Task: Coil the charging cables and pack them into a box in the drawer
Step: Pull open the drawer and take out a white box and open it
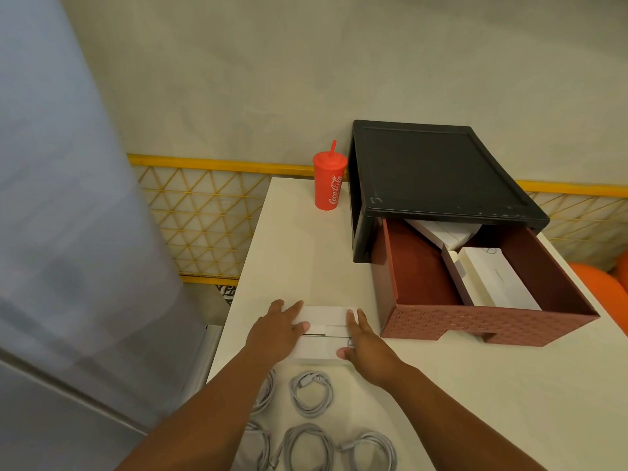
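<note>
Head view, lower centre of the frame: a flat white cardboard box (pixel 321 331) lies on the white bench (pixel 306 253), and both hands are on it. The left hand (pixel 275 331) lies spread over the box's left end, fingers straight, thumb laid on the top. The right hand (pixel 365 348) is flat against the right end, fingers straight too, thumb at the near corner. Neither one is curled round it. The box looks plain and pale, with a lighter band across its middle and a short black slit near the left thumb. Along the bottom edge sit the grey-white coiled charging cables (pixel 311 394): five loose round coils, the two on the left partly hidden under the left forearm. To the right, a reddish-brown plastic drawer (pixel 475 326) with a woven-pattern front stands pulled out of its black plastic housing (pixel 431 168), long white cartons (pixel 492 280) lying in its right half. Above centre, just beside the housing, stands a red Coca-Cola cup (pixel 329 185) with a straw.
</note>
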